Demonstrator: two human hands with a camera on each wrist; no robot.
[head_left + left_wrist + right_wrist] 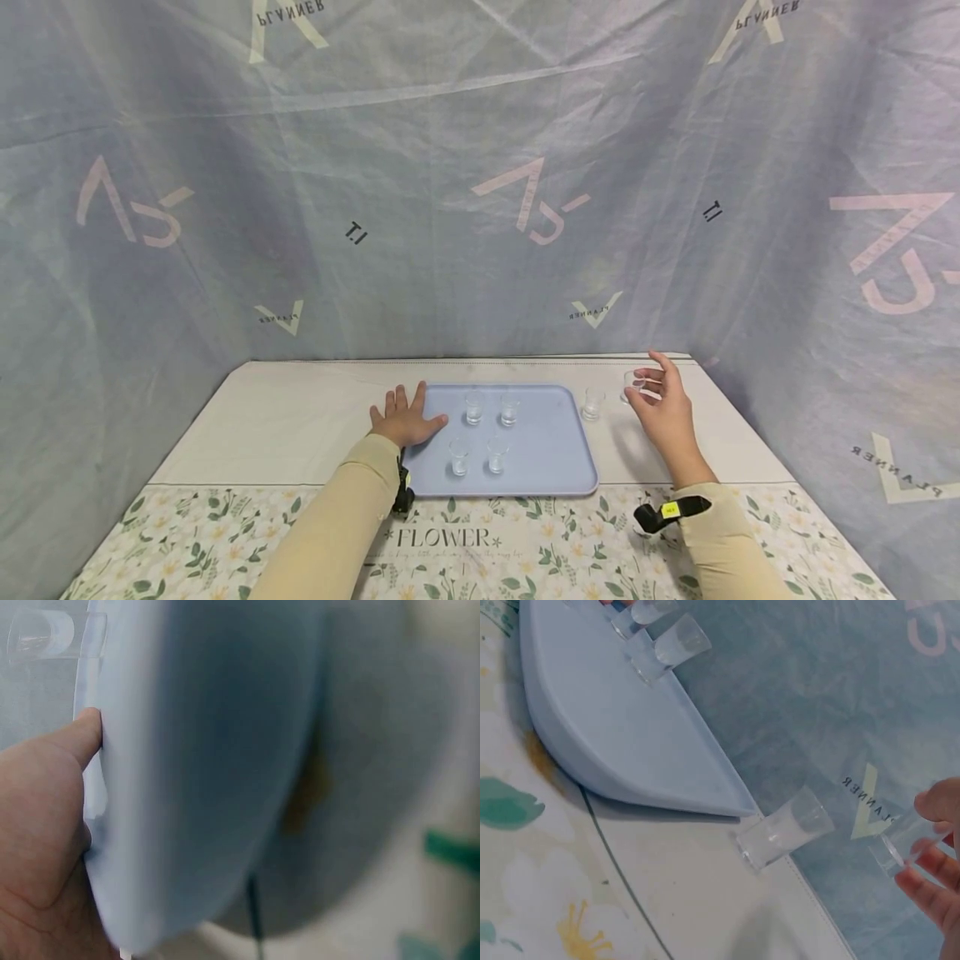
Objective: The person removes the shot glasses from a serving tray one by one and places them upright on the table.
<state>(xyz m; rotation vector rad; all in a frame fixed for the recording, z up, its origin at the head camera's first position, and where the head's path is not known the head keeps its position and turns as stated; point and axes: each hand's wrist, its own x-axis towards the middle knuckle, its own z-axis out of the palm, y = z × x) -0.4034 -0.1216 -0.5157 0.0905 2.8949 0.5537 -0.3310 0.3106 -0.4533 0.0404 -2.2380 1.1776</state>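
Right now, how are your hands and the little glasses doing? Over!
Left hand spread at blue tray, left end. Right hand pinching clear glass, off the tray. Four glasses on tray. Maybe in the way: another glass, between right hand and tray.

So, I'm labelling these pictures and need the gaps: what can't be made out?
- Head: the fine print below the FLOWER lettering, too small to read.
- Left wrist: part of the left hand, cut off by the left edge; the green patches, too blurred to identify.
- Right wrist: part of the right hand, cut off by the right edge.
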